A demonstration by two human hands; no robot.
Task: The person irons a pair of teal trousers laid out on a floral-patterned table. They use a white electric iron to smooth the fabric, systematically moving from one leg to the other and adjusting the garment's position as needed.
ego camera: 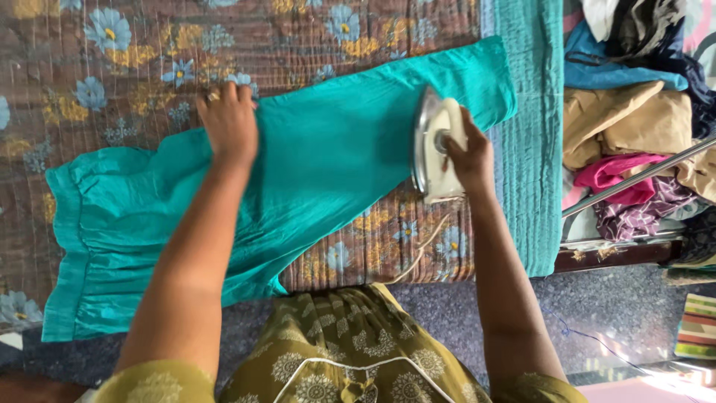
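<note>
I see my left hand pressed flat on a teal garment, fingers spread wide over the cloth near its upper edge, a ring showing on one finger. It grips nothing; the palm simply bears down on the fabric. My right hand is closed around the handle of a white electric iron, which stands on the garment's narrow end, its metal soleplate facing left and tilted on its edge rather than lying flat. The iron's cord trails down from it across the cover toward me.

The garment lies spread slantwise across a brown quilted cover with blue and yellow flowers, its wide gathered end at the lower left hanging over the near edge, its narrow end up at the right beside the iron. A second teal cloth runs in a strip along the right side of the cover, just beside the garment's narrow end.

Further right, well apart from my hands, sits a heap of folded and crumpled clothes in tan, pink, blue and purple, with a metal rod slanting across it. Below me I see my olive patterned dress and a dark speckled floor.
</note>
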